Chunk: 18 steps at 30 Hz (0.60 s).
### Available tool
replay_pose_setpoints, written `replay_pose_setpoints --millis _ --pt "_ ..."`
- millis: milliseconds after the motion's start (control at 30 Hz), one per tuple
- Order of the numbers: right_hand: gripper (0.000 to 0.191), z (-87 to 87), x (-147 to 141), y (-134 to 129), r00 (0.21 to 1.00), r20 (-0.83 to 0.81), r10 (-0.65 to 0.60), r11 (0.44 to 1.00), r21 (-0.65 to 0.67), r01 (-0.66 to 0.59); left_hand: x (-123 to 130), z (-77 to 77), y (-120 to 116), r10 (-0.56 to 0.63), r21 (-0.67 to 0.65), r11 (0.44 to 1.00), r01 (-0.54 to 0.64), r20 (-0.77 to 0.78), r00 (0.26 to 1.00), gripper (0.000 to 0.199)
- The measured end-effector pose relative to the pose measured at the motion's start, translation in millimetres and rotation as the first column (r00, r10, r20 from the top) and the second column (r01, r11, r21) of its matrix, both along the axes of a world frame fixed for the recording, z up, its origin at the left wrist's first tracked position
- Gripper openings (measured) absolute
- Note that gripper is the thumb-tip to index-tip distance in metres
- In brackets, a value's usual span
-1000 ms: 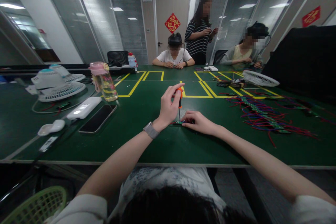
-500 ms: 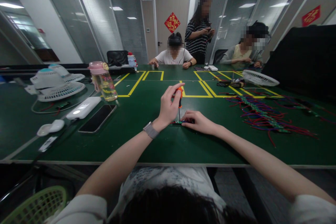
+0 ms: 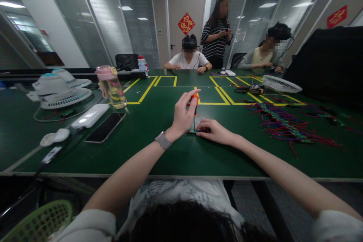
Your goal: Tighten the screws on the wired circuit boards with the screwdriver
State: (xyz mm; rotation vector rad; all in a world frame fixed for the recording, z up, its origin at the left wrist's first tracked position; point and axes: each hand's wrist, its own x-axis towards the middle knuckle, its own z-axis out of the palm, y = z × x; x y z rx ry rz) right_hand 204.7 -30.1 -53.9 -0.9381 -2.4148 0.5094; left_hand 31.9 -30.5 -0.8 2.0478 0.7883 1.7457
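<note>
An orange and black screwdriver stands upright, gripped at its handle by my left hand, which wears a watch at the wrist. The tip of its shaft meets a small green circuit board lying on the green table. My right hand rests on the table at the board's right end, its thumb and fingers closed on the board's edge, with dark wires partly hidden beneath the fingers.
Rows of circuit boards with red and blue wires lie at right. At left are a phone, a white power bank, a pink-lided bottle and white fans. People are across the table.
My hands, the screwdriver and the board have hardly moved. Across the table, the seated person's hand has drawn inward, and the standing person's head and hands have shifted slightly.
</note>
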Motion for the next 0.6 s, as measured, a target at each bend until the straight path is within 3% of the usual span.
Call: replay_pose_setpoints --millis 600 --pt "0.019 2.5 0.9 -1.0 1.000 0.016 0.002 1.000 0.000 -0.002 -1.4 1.8 -2.2 0.030 -0.005 1.000 -0.030 -0.024 0.999 0.029"
